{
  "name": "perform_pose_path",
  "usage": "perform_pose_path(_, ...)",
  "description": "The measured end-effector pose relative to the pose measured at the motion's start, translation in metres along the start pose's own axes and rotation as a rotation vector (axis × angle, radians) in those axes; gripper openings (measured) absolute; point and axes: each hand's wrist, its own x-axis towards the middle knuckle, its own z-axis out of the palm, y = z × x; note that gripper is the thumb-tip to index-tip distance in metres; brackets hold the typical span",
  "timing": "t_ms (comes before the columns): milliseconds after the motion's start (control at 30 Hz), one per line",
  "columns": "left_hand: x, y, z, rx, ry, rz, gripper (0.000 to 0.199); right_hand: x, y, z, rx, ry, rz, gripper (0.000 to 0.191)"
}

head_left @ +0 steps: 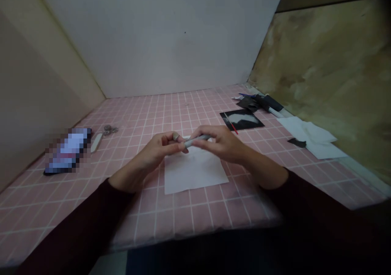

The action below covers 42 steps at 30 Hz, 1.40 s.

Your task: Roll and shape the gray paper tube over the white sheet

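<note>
Over a white sheet of paper (195, 173), both hands meet on a slim grey-white stick (198, 139), pen-like in shape; its exact kind is not clear. My left hand (161, 146) pinches the near-left end between thumb and fingers, and something greyish sits on one of its fingertips. Wrapped along the other end is my right hand (222, 142), thumb below and fingers above. The fingers partly hide the stick. The paper lies flat beneath, with its far edge covered by the hands.
On the left lie a phone (69, 149) with a blurred screen, a white strip (96, 142) and small grey scissors-like loops (109, 130). To the right are a black-and-white picture (241, 120) with a red stick (232, 126), dark scraps (249, 103) and white papers (308, 134) by the wall.
</note>
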Motion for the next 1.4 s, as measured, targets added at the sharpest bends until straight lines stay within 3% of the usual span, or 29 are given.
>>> perform_pose_path(67,0.001,0.000,0.000,-0.006,-0.012,0.000,0.019,0.000,0.000,0.002,-0.007,-0.032,0.000,0.019)
perform_pose_path(200,0.002,0.000,-0.001,-0.024,0.051,0.088,0.027,0.000,0.002,-0.003,-0.019,0.107,0.118,0.031)
perform_pose_path(300,0.001,0.000,0.002,0.023,0.005,0.105,0.028,0.001,0.002,-0.001,0.011,0.016,0.134,0.031)
perform_pose_path(367,0.000,-0.001,0.004,0.111,-0.009,0.148,0.026,0.002,0.001,0.001,0.014,-0.035,0.148,0.032)
perform_pose_path(533,0.001,-0.003,0.003,0.319,0.072,0.302,0.022,0.003,0.001,-0.002,0.035,0.010,0.262,0.038)
perform_pose_path(700,-0.003,-0.001,0.005,0.548,0.100,0.348,0.018,0.004,0.002,0.003,0.082,-0.041,0.282,0.039)
perform_pose_path(833,-0.005,0.006,0.004,0.790,0.206,0.509,0.016,0.003,0.006,-0.007,0.149,0.033,0.368,0.037)
perform_pose_path(967,-0.004,0.008,0.001,0.874,0.290,0.607,0.010,0.004,0.006,-0.005,0.282,0.072,0.400,0.037)
perform_pose_path(1167,-0.001,0.003,-0.001,0.804,0.276,0.560,0.015,0.003,0.006,0.001,0.300,0.108,0.407,0.041)
perform_pose_path(1400,0.003,0.001,-0.006,0.258,0.091,0.307,0.026,0.001,0.006,-0.009,0.109,0.133,0.336,0.044)
